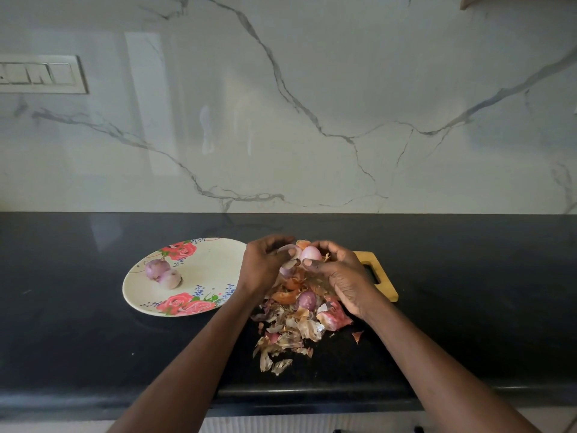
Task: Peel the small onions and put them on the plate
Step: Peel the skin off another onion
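The right hand (pixel 338 278) is holding a small pink onion (pixel 310 254) in its curled fingers, up above the pile of peels (pixel 290 326). The left hand (pixel 265 264) is pinching a loose bit of skin (pixel 288 250) beside it. Two peeled onions (pixel 162 273) are sitting on the flowery plate (pixel 212 260). One unpeeled onion (pixel 306 300) is lying in the peels.

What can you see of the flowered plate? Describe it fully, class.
The plate is round and cream, printed with pink roses, green leaves and blue specks near its rim. It lies flat on the black counter, left of the hands. Two peeled small onions rest on it, touching each other. The left hand overlaps its right edge in view.
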Demonstrator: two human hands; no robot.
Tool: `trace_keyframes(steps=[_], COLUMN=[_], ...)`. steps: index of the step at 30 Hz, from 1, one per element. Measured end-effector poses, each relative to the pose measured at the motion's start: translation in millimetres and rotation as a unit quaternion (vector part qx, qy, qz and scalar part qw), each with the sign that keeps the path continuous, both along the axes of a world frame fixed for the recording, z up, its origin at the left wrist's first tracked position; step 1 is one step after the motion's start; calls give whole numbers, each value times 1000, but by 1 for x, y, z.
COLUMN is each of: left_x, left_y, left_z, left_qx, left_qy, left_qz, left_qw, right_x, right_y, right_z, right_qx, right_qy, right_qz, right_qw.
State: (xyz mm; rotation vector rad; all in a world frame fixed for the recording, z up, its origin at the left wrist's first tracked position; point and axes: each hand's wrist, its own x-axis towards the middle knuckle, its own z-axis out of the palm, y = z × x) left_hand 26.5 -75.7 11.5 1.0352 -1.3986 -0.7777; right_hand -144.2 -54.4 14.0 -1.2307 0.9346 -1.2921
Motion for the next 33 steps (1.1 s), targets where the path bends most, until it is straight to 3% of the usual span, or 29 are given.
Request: trace_keyframes(steps=[4, 9, 19, 23, 26, 30, 33], left_x=[0, 0, 2, 0, -3, -2, -2], left_y=[2, 8, 8, 9, 13, 9, 6], left_z=[4, 11, 14, 12, 13, 6, 1], left_qx=[69, 122, 130, 115, 54, -36, -79], left_qy=[151, 250, 337, 225, 141, 4, -68], left_qz=[-39, -81, -74, -11, -5, -60, -44], left_qw=[985, 957, 930, 967, 989, 998, 994], right_x=[-4, -2, -4, -4, -3, -1, 1], right_y=[-3, -6, -5, -1, 0, 1, 1], right_z=[1, 1, 6, 9, 10, 9, 7], right_qx=[5, 32, 48, 50, 60, 50, 36], right_qy=[-46, -120, -200, -210, -225, -178, -154], right_qz=[29, 71, 70, 68, 66, 58, 59], right_qw=[999, 990, 976, 974, 970, 981, 986])
